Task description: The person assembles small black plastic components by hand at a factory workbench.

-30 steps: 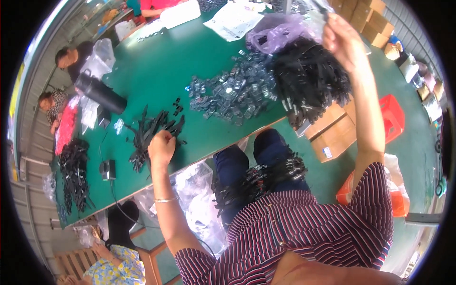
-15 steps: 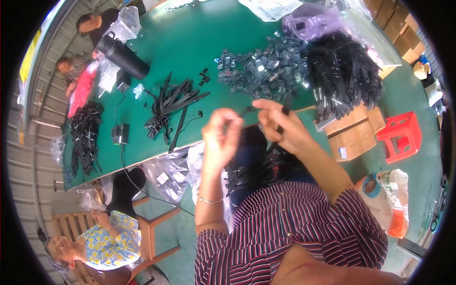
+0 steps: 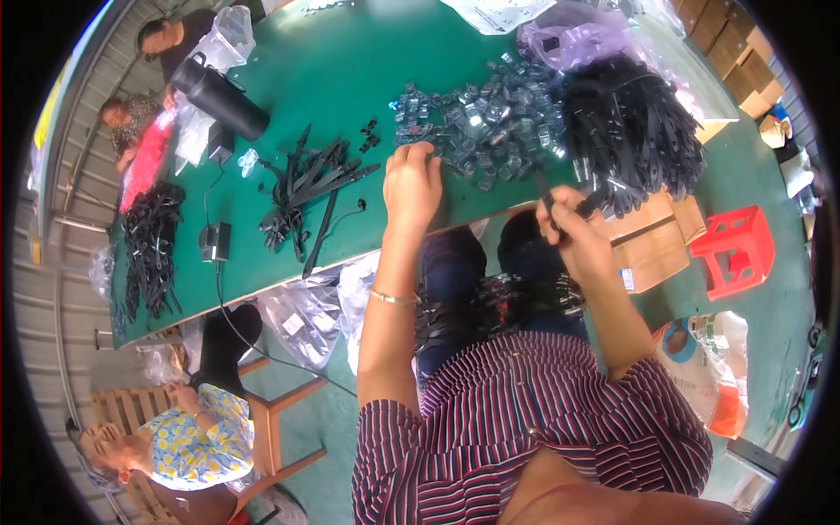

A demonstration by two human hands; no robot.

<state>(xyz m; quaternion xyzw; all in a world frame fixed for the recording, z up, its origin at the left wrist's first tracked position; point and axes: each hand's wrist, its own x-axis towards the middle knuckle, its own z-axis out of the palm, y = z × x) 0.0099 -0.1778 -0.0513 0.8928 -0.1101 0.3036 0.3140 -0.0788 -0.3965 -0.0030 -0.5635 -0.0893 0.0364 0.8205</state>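
Note:
My right hand is closed round a black strap near the table's front edge. One end of the strap sticks up past the fingers, and a dark part shows beside the thumb. My left hand is at the near left edge of a pile of clear plastic pieces, back of the hand up and fingers curled together. Its fingertips are hidden, so I cannot make out what they hold. Right of the pile lies a big heap of black straps. A looser bunch of black straps lies left of my left hand, with small black pieces beside it.
A black bottle and a black adapter with a cord are on the green table. Another strap heap lies far left. A cardboard box and red stool stand at right. Several people are at left.
My hands, close together before, have moved apart. The left has gone forward to the clear pieces; the right has dropped back to the right, still holding the strap.

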